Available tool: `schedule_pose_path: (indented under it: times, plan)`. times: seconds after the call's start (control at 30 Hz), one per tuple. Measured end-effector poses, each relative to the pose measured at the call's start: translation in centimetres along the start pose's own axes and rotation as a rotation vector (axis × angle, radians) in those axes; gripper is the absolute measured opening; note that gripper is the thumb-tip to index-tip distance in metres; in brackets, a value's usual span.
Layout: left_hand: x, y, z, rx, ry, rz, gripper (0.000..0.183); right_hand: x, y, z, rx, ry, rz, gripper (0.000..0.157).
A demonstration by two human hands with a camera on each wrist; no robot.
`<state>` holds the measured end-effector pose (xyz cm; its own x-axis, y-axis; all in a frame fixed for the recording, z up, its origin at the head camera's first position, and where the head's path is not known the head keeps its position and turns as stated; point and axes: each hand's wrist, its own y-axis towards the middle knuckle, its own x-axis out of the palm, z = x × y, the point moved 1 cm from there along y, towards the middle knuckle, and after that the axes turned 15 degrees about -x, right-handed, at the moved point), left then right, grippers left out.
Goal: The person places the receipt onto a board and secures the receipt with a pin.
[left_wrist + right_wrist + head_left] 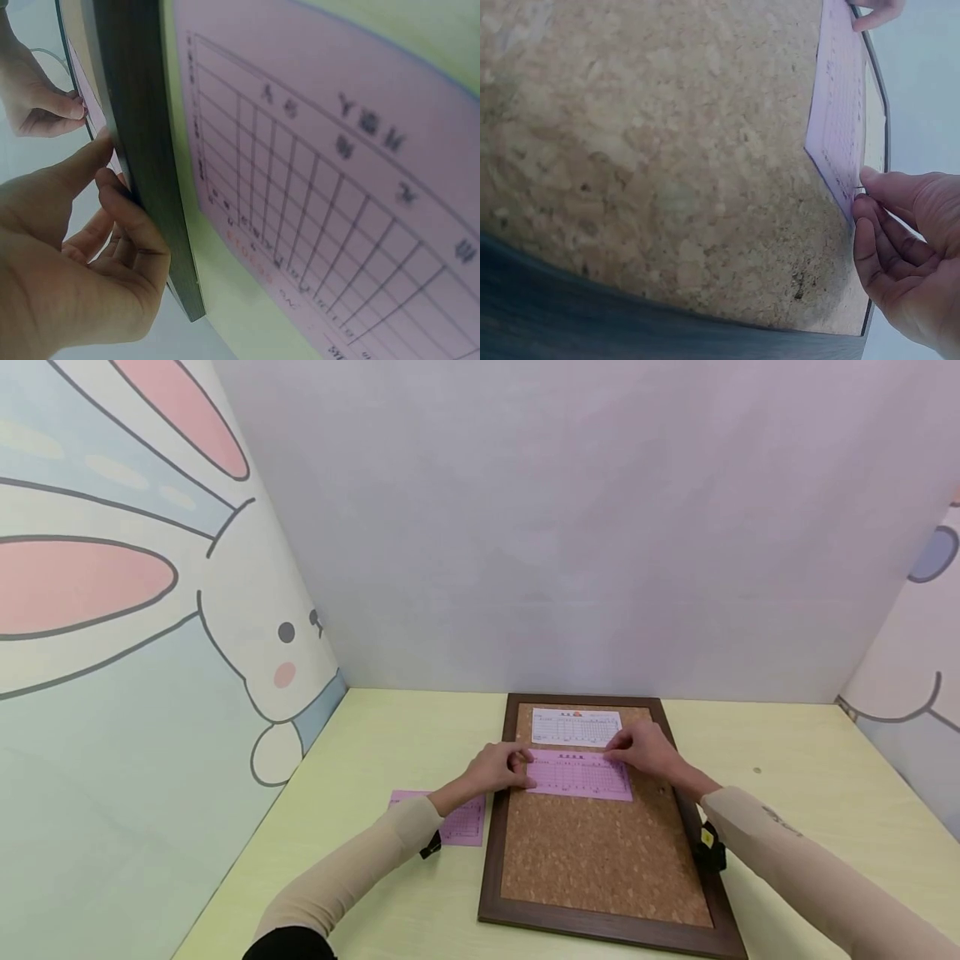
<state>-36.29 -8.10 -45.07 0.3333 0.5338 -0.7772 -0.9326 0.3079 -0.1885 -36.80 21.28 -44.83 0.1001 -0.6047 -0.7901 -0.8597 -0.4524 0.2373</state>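
A pink printed form point(577, 781) lies across the upper part of a cork board point(600, 860) in a dark wooden frame. At the form's left edge, my left hand point(498, 764) holds it between thumb and curled finger. My right hand point(648, 750) is at the upper right corner of the same form. Its thumb and forefinger pinch a small pin point(860, 187), whose thin dark shaft shows at the paper's edge in the right wrist view. Just above, a white printed form point(570, 725) lies on the cork, partly behind the right fingertips.
Another pink form point(461, 827) lies on the pale yellow table point(390, 743) left of the board, partly under my left forearm, and fills much of the left wrist view. A grey wall point(570, 527) rises behind the table. Rabbit-patterned panels point(150, 793) stand at the sides.
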Motion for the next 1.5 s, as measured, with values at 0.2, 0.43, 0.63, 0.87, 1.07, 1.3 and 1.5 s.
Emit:
schedule_pose_path:
  times: [0.2, 0.43, 0.63, 0.87, 1.07, 1.3, 1.5]
  plan:
    - [0.0, 0.0, 0.0, 0.002, 0.001, -0.005, 0.036, -0.2, 0.3, 0.0, 0.006, -0.014, 0.06, 0.01]
    - [-0.2, -0.1, -0.1, -0.004, -0.007, -0.011, 0.035, 1.0, 0.9, -0.8, -0.046, 0.034, 0.125, 0.011]
    - [0.1, -0.1, -0.1, -0.012, -0.005, -0.015, 0.035, 2.4, 1.3, -1.6, -0.069, 0.011, 0.101, 0.008]
    - [0.4, -0.3, 0.0, 0.0, -0.003, -0.017, 0.035, 3.4, 1.4, -1.8, -0.029, 0.01, 0.004, 0.011]
    - [0.3, -0.4, 0.2, 0.0, 0.005, -0.012, 0.035, 3.6, 1.3, -1.7, -0.063, -0.031, 0.023, 0.009]
    - [0.3, -0.3, 0.0, 0.0, 0.008, -0.009, 0.035, 3.8, 1.4, -1.6, -0.087, -0.064, 0.035, 0.007]
    - [0.5, -0.4, -0.3, 0.007, -0.014, -0.014, 0.035, 4.1, 1.3, -1.9, -0.074, -0.112, 0.005, 0.007]
